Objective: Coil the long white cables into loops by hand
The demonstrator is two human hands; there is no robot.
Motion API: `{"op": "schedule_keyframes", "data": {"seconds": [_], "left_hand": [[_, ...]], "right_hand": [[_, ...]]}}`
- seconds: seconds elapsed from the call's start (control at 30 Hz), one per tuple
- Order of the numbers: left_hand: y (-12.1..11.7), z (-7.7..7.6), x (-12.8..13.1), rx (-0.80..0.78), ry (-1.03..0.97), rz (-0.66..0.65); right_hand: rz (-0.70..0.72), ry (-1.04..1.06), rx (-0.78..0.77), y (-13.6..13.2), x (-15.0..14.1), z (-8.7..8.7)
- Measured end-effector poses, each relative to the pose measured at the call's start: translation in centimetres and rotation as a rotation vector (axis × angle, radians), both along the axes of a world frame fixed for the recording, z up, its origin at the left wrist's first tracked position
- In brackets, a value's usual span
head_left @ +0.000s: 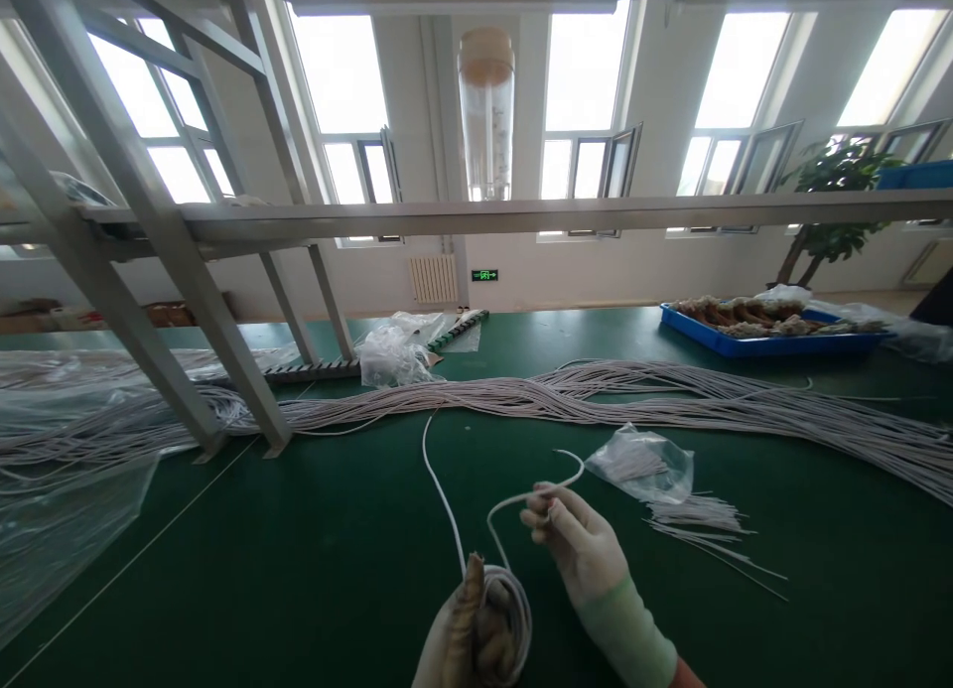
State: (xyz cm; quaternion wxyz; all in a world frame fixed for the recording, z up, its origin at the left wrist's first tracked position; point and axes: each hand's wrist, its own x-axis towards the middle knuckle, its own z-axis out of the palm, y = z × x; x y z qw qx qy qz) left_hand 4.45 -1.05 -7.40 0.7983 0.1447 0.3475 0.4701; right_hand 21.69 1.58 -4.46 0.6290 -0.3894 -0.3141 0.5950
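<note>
A coil of white cable (523, 609) is gripped in my left hand (466, 628), its gloved thumb lying along the inner side of the loops. One strand runs up from the coil toward the cable bundle behind. The cable's loose end (572, 458) is pinched between the gloved fingertips of my right hand (588, 549), and its tip curls up past them. A short slack curve of the same cable joins both hands. Just beyond the right hand lies a clear plastic bag (644, 465) holding short thin pieces, with a pile of thin white strips (700, 514) beside it.
A long bundle of cables (483, 395) crosses the green table (335, 549). Metal shelf legs (245, 400) stand at left, near plastic sheeting (67, 539). At the back are a crumpled plastic bag (398, 350) and a blue tray (774, 344) of brownish items. A shelf (596, 214) spans overhead.
</note>
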Motion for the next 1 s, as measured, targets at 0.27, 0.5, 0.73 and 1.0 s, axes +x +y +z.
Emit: {"op": "schedule_keyframes", "data": {"seconds": [0.27, 0.5, 0.73, 1.0], "left_hand": [[0.5, 1.1, -0.8, -0.138, -0.293, -0.035], [1.1, 1.8, -1.9, -0.185, -0.261, 0.062], [0.4, 3.3, 0.0, -0.275, -0.394, 0.045], [0.1, 0.9, 0.4, -0.175, -0.3, -0.089]], "right_hand": [[-0.003, -0.826, -0.133, -0.2, 0.9, -1.9], [0.101, -1.001, -0.245, -1.7, -0.2, -3.2], [0.162, -0.829, -0.134, -1.8, -1.0, -3.0], [0.244, -0.784, -0.019, -2.6, -2.0, -1.4]]}}
